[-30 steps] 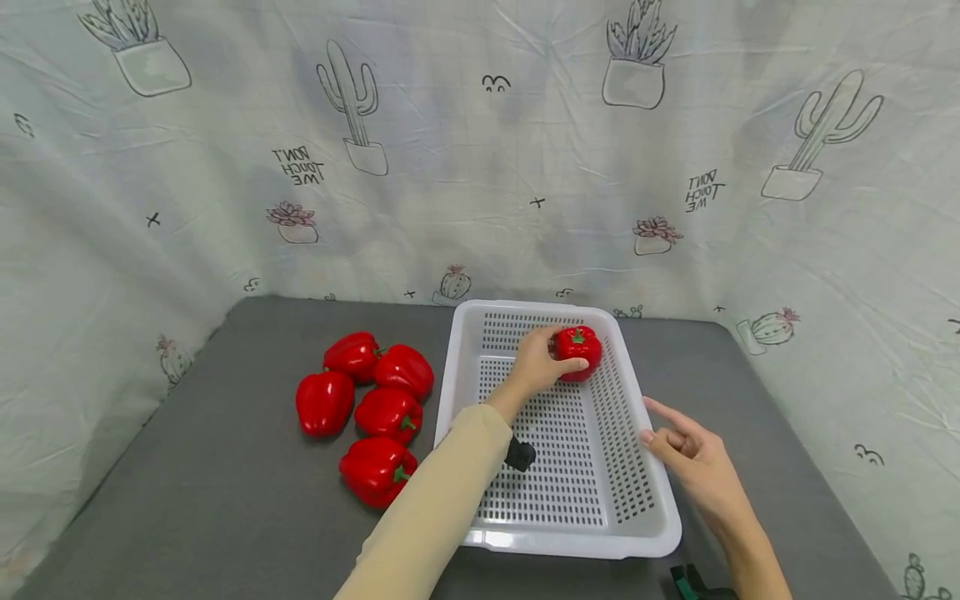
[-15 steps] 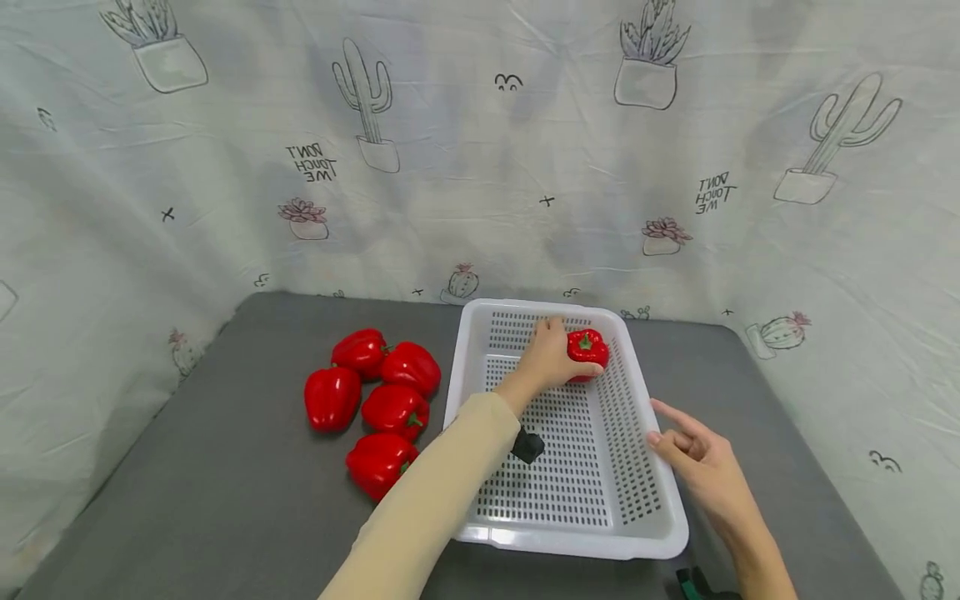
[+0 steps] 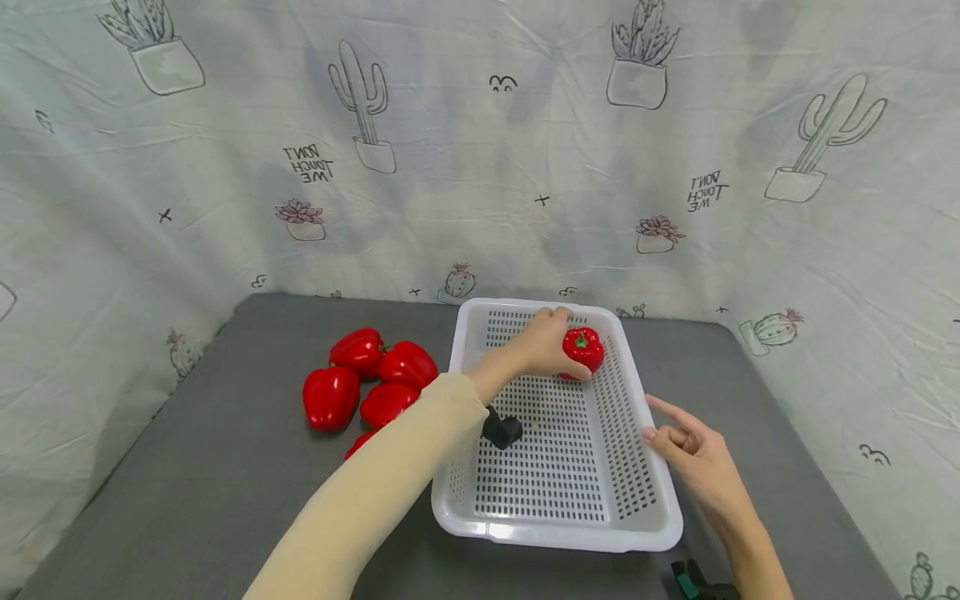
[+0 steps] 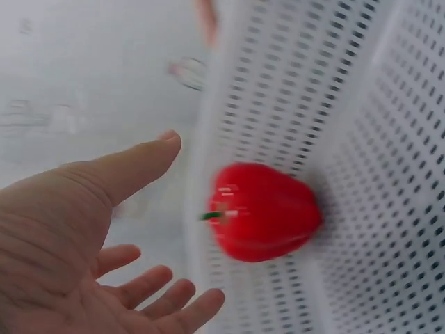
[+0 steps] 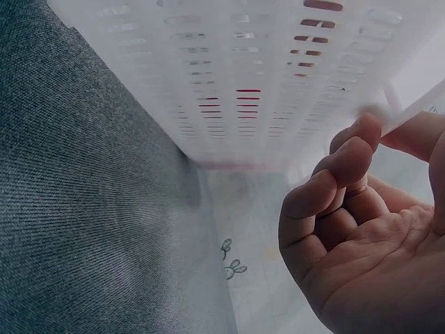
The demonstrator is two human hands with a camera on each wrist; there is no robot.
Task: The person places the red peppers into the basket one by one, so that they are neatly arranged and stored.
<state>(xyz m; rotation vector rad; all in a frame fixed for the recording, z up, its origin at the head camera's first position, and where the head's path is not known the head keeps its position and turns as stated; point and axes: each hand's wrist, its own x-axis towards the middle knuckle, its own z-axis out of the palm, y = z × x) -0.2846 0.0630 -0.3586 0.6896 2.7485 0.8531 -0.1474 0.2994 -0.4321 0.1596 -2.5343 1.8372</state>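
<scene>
left hand [image 3: 543, 343] loose beside red pepper [image 3: 585, 345]

pepper stands stem up in the white basket [image 3: 558, 532], far right part, near the side wall. left fingers spread, thumb out, gripping nothing; the wrist view shows a gap. right hand [image 3: 696, 465] pinches the basket's right rim. my judgement: lift the left hand straight up, thumb clear, so nothing knocks the pepper over; a light right-hand pinch should steady the basket without tilting it.

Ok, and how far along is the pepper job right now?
Done: one red pepper sits in the white basket. In hand: the left hand is open beside that pepper, gripping nothing; the right hand holds the basket's rim. Seemingly left: five peppers on the gray table, one mostly hidden by the sleeve, if all are meant to go in.
</scene>
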